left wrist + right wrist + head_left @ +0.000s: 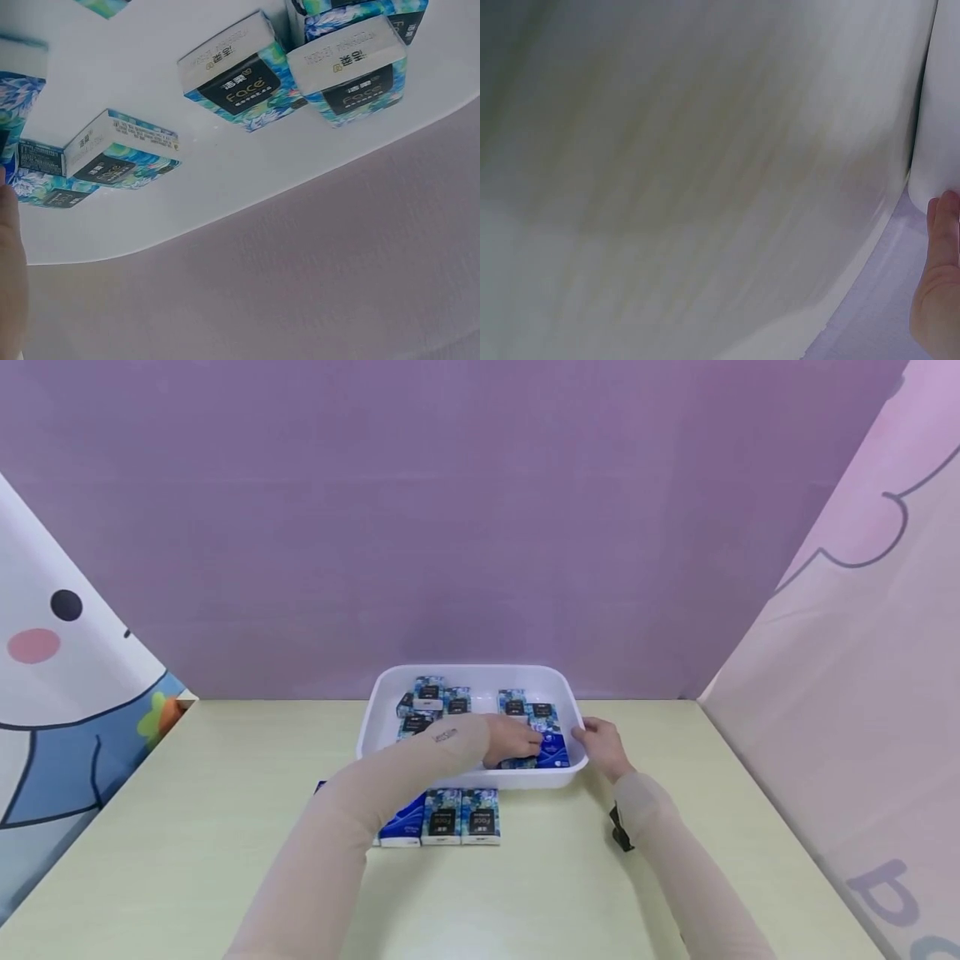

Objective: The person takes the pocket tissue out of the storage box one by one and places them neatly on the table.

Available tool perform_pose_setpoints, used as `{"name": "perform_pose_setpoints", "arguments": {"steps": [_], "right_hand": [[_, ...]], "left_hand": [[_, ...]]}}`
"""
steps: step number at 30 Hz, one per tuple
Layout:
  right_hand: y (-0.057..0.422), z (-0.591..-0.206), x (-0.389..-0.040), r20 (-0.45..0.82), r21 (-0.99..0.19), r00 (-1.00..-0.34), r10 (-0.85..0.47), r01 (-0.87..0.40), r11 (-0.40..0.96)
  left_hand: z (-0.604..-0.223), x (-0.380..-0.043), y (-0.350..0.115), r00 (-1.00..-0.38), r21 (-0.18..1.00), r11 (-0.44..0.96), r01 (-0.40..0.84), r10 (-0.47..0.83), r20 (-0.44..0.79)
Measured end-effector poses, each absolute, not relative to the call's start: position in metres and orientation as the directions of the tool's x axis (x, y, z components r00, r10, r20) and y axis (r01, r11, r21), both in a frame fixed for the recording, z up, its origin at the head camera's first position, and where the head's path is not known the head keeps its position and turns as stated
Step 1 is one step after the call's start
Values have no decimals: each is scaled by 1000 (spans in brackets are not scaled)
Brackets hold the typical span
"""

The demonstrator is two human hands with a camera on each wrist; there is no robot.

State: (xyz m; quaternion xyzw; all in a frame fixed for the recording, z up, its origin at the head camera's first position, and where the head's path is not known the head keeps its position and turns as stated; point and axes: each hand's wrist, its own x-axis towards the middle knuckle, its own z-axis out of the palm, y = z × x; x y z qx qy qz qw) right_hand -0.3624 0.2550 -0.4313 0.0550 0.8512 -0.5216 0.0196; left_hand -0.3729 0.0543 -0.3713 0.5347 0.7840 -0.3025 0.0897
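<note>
A white plastic tray (468,779) holds several blue floral tissue packs (512,702) labelled "Face" and a dark-blue pack (553,752). My left hand (513,739) reaches down into its front right part, fingers bent over a floral tissue pack (517,763) beneath the palm, with fingertips beside the dark-blue one. In the left wrist view only a sliver of that hand (11,277) shows, near other tissue packs (244,86). At the tray's right rim, my right hand (604,748) holds the edge; the right wrist view shows its fingers (943,232) against the white wall.
In front of the tray, a row of packs lies on the pale table (570,877): floral ones (480,817) and a dark-blue one (405,822), partly behind the left sleeve. A purple backdrop (480,527) rises behind the tray. Printed cloth panels (862,693) stand at both sides.
</note>
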Motion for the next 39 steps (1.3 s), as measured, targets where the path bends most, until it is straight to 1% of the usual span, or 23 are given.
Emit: {"name": "perform_pose_setpoints", "arguments": {"steps": [8, 13, 16, 21, 23, 33, 39], "right_hand": [[254, -431, -362, -93, -888, -993, 76, 117, 446], [254, -431, -362, -86, -884, -993, 77, 111, 454], [254, -431, -362, -79, -886, -994, 79, 106, 452], [254, -432, -362, -99, -889, -992, 73, 121, 441], [254, -433, -362, -104, -889, -992, 72, 125, 440], [254, -432, -362, -90, -888, -993, 75, 114, 445], [255, -430, -361, -81, -887, -994, 68, 103, 450]], "left_hand": [[-372, -373, 56, -431, -371, 271, 888, 769, -472], [-375, -373, 57, -433, -392, 255, 884, 763, -480], [-381, -376, 56, -419, -383, 245, 890, 772, -479], [-394, -382, 57, -375, -377, 205, 903, 803, -463], [-396, -383, 58, -371, -387, 194, 901, 807, -458], [-393, -382, 58, -411, -381, 243, 892, 786, -461], [-386, -376, 57, -471, -360, 327, 874, 751, -462]]}}
